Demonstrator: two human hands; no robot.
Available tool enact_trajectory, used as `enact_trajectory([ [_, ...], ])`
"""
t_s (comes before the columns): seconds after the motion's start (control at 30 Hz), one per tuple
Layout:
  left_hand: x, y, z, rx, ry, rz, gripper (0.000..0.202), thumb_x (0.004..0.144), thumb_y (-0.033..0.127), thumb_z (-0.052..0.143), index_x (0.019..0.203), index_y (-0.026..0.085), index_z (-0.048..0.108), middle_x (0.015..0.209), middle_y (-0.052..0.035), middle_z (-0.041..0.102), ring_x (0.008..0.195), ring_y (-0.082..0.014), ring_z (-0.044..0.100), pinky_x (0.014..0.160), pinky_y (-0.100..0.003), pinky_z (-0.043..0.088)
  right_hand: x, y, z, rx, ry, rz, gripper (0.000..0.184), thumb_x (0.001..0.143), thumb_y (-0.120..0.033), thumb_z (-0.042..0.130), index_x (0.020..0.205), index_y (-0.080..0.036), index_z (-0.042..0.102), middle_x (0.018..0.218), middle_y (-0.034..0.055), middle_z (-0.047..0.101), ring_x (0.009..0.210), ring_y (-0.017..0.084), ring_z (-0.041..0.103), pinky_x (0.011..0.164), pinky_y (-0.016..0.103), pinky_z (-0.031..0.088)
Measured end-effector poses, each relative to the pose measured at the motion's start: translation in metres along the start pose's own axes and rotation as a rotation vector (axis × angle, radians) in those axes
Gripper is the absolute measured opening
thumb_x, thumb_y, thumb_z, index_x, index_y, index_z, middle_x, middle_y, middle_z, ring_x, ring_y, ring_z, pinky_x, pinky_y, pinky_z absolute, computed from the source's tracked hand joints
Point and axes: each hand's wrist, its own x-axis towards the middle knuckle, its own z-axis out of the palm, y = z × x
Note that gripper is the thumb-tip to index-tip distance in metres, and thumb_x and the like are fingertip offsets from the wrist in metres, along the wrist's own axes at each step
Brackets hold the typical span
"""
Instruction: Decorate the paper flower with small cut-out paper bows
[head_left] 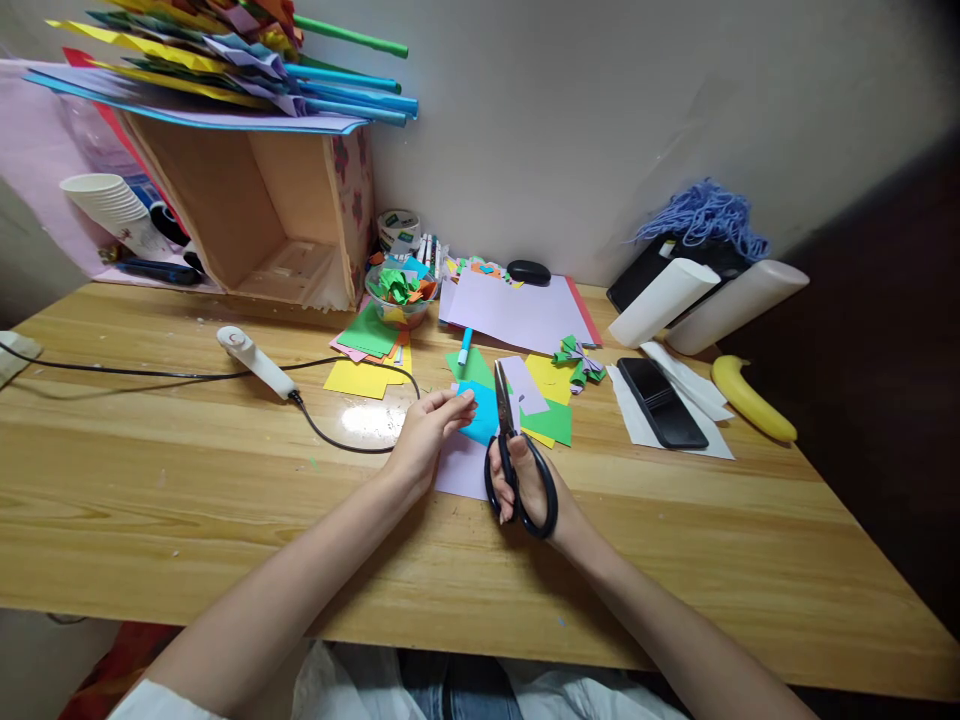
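Observation:
Between the thumb and fingers of my left hand [433, 432] is a piece of blue paper [480, 410], held a little above the table. My right hand [534, 485] has its fingers through the black handles of a pair of scissors [504, 400]. The blades point away from me, beside the right edge of the blue paper; whether they touch it I cannot tell. Beneath my hands lies a lilac sheet [459, 470]. Just beyond are green, yellow and lilac paper pieces [551, 380] and a blue marker [465, 345].
A bowl of paper scraps [401, 295] stands behind, near an open box [285, 220]. A white corded device [255, 362] lies left, its cable curving close to my left hand. Rightward are a folded paper flower [579, 360], a phone [661, 402] and a banana [752, 398].

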Motion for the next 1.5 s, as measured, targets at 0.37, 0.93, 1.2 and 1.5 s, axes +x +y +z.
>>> enact_trajectory([
  [0.37,0.004,0.000,-0.006,0.172,0.131,0.068,0.027,0.064,0.039,0.069,0.068,0.013,0.065,0.072,-0.0042,0.063,0.067,-0.0104,0.054,0.064,-0.021,0.039,-0.009,0.005,0.004,0.074,-0.242,0.078,0.069,0.064,-0.083,0.027,0.073,-0.018,0.045,0.044,-0.0064,0.042,0.035,0.009,0.045,0.038,0.021,0.039],
  [0.93,0.009,0.008,-0.024,1.403,0.333,0.579,0.036,0.078,0.034,0.053,0.103,0.008,0.054,0.114,-0.0200,0.044,0.110,-0.0335,0.038,0.092,-0.048,0.032,0.012,-0.039,-0.075,-1.182,0.271,-0.513,0.042,0.073,-0.053,0.056,0.094,-0.017,0.049,0.085,0.0073,0.053,0.079,0.023,0.047,0.069,0.034,0.041],
  [1.2,-0.005,0.024,0.011,1.008,-0.108,0.471,0.035,0.083,0.040,0.049,0.113,0.022,0.050,0.108,-0.0076,0.057,0.095,-0.0197,0.055,0.079,-0.032,0.044,0.017,-0.043,-0.094,-1.412,0.235,-0.593,0.046,0.072,-0.051,0.060,0.101,-0.015,0.055,0.090,0.0099,0.051,0.085,0.026,0.046,0.073,0.035,0.042],
  [1.5,-0.024,0.026,0.021,1.418,-0.187,0.561,0.018,0.086,0.030,0.047,0.085,0.021,0.062,0.083,-0.0047,0.062,0.076,-0.0156,0.057,0.068,-0.025,0.041,0.008,-0.042,-0.088,-1.277,-0.010,-0.569,0.053,0.061,-0.050,0.071,0.100,-0.019,0.056,0.089,0.0073,0.052,0.086,0.026,0.048,0.071,0.036,0.044],
])
